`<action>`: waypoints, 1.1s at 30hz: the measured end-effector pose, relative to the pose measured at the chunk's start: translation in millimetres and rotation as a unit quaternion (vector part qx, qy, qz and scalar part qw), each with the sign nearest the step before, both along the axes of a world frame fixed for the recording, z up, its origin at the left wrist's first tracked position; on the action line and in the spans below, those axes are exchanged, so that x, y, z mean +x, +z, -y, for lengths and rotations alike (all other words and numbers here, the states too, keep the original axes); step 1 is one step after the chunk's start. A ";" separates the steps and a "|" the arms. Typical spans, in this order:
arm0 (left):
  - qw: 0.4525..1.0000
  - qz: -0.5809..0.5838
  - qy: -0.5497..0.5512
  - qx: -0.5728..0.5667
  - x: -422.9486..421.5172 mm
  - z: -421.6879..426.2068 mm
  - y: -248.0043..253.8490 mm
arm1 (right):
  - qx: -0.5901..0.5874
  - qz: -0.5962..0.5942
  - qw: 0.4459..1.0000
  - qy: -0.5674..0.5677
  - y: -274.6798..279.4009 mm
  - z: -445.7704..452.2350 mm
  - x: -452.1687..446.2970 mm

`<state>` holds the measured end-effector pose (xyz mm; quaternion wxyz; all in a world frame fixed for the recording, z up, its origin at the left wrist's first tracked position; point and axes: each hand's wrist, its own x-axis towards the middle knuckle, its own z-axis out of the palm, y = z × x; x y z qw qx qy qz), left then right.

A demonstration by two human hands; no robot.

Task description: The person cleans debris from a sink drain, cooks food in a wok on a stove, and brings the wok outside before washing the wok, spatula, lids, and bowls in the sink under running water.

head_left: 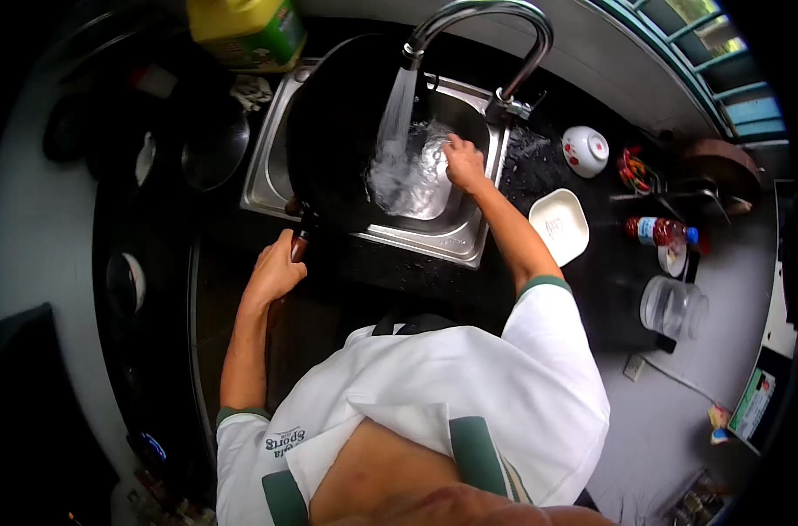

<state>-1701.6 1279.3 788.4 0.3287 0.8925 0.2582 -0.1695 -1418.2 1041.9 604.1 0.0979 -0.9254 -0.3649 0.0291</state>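
Note:
A large black wok (329, 114) is tilted over the steel sink (267, 175), covering much of its left side. My left hand (279, 267) is closed around the wok's brown handle (300, 245). Water streams from the curved chrome faucet (486, 13) and splashes beside the wok. My right hand (464, 165) is in the right part of the sink, next to the splashing water, with its fingers curled. Its fingertips are partly hidden, and I cannot make out what they grip.
A white dish (558, 230) and a flowered bowl (585, 151) sit right of the sink. Farther right are a red bottle with a blue cap (666, 232) and a clear jar (670, 307). A yellow-green jug (245, 35) stands behind the sink; a metal lid-like round (215, 149) lies left.

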 end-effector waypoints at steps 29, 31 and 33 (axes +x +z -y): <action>0.955 0.153 0.201 0.156 -93.0 97.4 2.3 | -0.019 0.097 0.963 0.251 -82.9 -41.3 46.8; 0.964 0.132 0.215 0.089 -95.6 98.7 9.1 | 0.102 -0.226 0.969 0.010 4.0 -59.8 -1.3; 0.968 0.104 0.227 0.037 -98.1 99.2 8.1 | 0.326 -0.365 0.872 0.013 14.5 -63.3 9.0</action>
